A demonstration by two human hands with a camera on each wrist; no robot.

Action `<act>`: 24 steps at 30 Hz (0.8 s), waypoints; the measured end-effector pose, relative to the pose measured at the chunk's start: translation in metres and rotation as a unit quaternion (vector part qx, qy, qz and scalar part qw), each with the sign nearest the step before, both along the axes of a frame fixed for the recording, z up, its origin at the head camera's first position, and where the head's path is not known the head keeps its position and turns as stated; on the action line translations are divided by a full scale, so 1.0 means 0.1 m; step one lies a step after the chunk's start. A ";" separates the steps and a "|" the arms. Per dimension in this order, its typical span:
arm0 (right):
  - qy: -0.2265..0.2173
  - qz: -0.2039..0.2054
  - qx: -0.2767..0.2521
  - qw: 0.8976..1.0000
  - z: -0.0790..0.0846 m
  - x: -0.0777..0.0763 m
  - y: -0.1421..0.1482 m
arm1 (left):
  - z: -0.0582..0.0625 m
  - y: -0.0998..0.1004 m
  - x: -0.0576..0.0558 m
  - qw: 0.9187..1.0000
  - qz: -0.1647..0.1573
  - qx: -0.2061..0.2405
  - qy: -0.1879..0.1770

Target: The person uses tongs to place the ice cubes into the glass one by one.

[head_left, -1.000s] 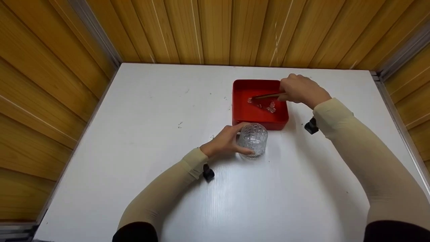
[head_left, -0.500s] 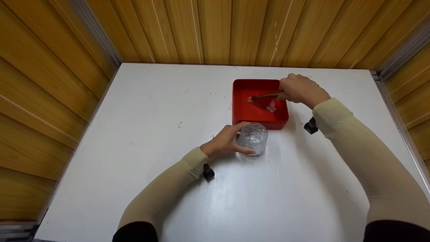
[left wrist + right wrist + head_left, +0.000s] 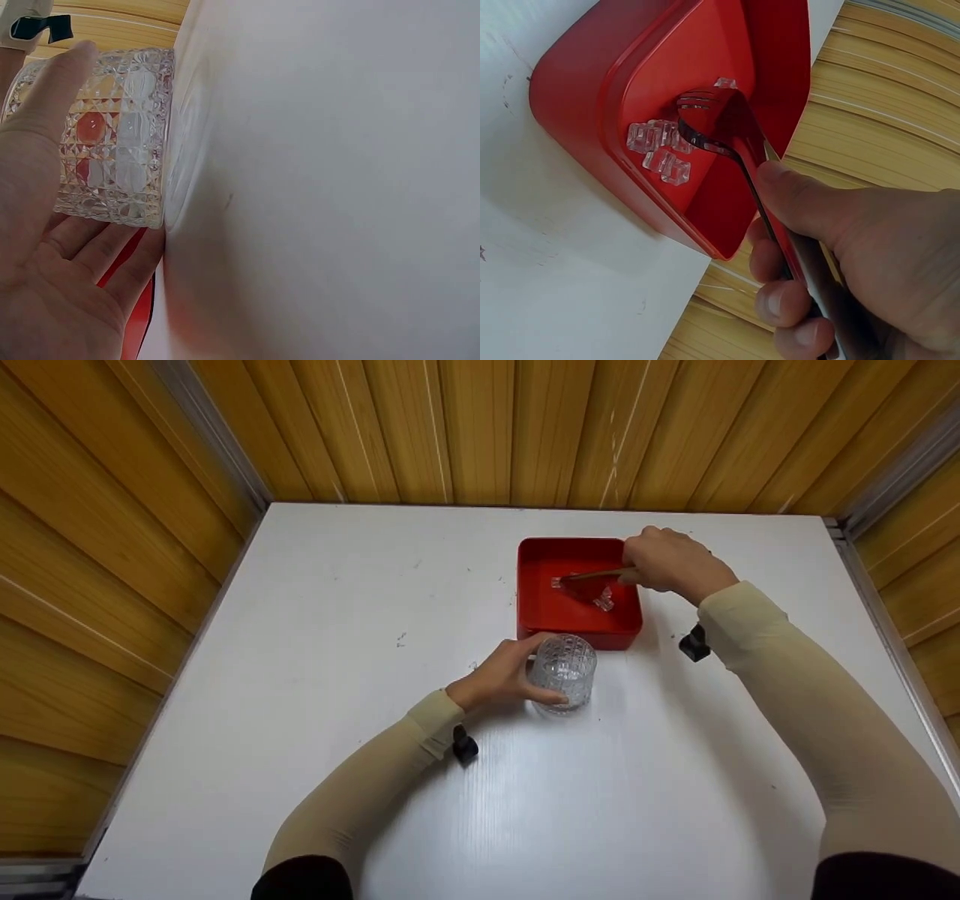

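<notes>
In the head view, my left hand (image 3: 499, 675) holds a clear cut-glass tumbler (image 3: 574, 671) upright on the table, thumb on the near side and fingers round the far side. The left wrist view shows the tumbler's patterned wall (image 3: 120, 142) between thumb and fingers. My right hand (image 3: 675, 559) grips metal tongs (image 3: 699, 136) over the right side of a red square box (image 3: 531, 604). Their slotted, fork-like tip reaches down inside the box. Several clear ice-like cubes (image 3: 660, 136) lie on its floor, and one cube (image 3: 725, 82) sits apart by the tip. Whether the tongs touch it, I cannot tell.
The white table (image 3: 337, 607) bears small dark marks. Wood-look panels (image 3: 480, 435) stand behind it and at both sides. The red box is just beyond the tumbler, close to the left fingers.
The tongs have shifted slightly inside the red box, their arms appearing closer together. Both hands and the tumbler stay practically in place.
</notes>
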State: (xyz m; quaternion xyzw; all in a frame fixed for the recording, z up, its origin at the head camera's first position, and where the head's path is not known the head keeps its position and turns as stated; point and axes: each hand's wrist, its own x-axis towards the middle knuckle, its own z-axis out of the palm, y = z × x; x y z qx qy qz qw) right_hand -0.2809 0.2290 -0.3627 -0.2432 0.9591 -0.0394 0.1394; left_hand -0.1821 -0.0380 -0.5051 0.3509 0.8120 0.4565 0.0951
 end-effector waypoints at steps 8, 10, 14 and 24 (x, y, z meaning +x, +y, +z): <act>0.000 -0.002 -0.003 1.000 0.02 0.01 0.04 | 0.01 0.00 0.00 1.000 0.001 -0.008 0.002; 0.001 -0.005 -0.005 1.000 0.03 0.02 0.05 | 0.01 0.00 0.00 1.000 -0.001 -0.005 0.001; 0.005 -0.012 -0.016 1.000 0.02 0.03 0.09 | 0.02 -0.01 0.00 1.000 -0.003 -0.002 -0.003; 0.005 -0.005 -0.027 1.000 0.03 0.07 0.18 | 0.01 -0.01 -0.01 1.000 -0.002 -0.009 -0.003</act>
